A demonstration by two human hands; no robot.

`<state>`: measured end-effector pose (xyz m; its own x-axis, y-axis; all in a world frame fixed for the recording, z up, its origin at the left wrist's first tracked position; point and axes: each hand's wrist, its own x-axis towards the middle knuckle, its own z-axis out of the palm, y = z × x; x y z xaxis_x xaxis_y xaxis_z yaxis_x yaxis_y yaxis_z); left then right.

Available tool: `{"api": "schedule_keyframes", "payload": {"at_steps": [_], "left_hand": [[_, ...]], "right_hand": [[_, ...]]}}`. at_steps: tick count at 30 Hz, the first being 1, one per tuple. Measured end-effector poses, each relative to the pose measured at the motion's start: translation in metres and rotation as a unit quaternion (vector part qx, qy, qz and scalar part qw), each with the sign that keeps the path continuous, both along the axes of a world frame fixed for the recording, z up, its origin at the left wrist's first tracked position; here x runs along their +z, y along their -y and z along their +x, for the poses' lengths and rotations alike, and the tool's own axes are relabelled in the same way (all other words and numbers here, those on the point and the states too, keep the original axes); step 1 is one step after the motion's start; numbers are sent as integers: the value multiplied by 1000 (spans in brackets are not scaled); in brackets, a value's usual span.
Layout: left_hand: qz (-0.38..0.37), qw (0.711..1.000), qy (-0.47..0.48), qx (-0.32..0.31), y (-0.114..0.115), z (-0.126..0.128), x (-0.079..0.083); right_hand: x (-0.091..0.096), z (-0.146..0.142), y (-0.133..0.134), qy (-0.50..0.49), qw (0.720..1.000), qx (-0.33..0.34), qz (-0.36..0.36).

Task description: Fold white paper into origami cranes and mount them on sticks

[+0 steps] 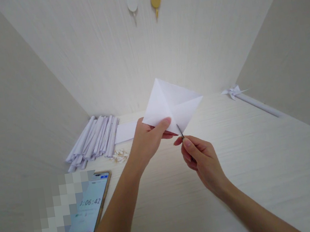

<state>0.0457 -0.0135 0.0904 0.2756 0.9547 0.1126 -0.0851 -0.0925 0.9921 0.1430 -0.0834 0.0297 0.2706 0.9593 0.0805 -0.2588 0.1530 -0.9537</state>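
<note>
A square sheet of white paper (170, 98) with crossing diagonal creases is held up over the tabletop. My left hand (153, 133) grips it at its lower left, thumb on top and fingers beneath. In my right hand (199, 154) is a small pair of scissors (180, 131), mostly hidden by the fingers. Its dark blades meet the paper's lower corner, along a crease. Just behind my left hand, flat white paper (127, 131) lies on the table.
Several rolled paper sticks (92, 140) are stacked at the left, with small white-and-brown pieces (119, 156) beside them. A phone (93, 201) showing a timer stands nearer. At the right lies a paper pinwheel (234, 91) on a stick. Two hooks (155, 0) are on the back wall.
</note>
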Motion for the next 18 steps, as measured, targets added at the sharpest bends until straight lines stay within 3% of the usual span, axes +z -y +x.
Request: {"api": "schedule_keyframes", "payload": {"at_steps": [18], "left_hand": [[-38,999,-17,-34,-2,-1,-1]], "right_hand": [[0,1,-1,-14,1000,4,8]]}}
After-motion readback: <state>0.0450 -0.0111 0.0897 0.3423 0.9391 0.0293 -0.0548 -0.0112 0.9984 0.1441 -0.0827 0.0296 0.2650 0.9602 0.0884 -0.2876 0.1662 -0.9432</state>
